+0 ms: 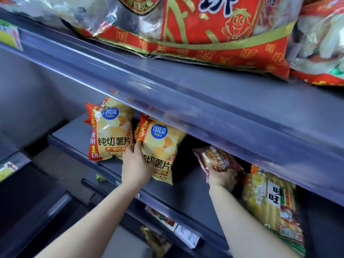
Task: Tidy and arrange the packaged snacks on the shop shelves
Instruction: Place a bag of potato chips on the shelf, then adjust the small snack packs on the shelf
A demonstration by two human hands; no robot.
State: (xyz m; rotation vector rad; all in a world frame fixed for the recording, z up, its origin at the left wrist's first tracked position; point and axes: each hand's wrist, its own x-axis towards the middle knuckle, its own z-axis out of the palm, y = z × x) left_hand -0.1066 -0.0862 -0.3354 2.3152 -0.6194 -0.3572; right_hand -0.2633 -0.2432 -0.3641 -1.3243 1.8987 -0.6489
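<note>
The two forearms (pixel 89 220) are extending in from 6 o'clock. I am logging the left hand (pixel 136 165) gripping a yellow chip bag (pixel 163 144) at its lower left edge, thumb lying along that edge. The bag is sitting tilted on the middle shelf (pixel 186 194). A second chip bag (pixel 109 131) is standing just beside it at 10 o'clock. At 3 o'clock the right hand (pixel 221 178) is holding a brown snack pack (pixel 216 158), fingers curled round its lower end, near a yellow cracker pack (pixel 270 198) at 4 o'clock.

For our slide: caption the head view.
Left hand grips a yellow plastic crisp bag; right hand holds a pink plastic snack packet.
</note>
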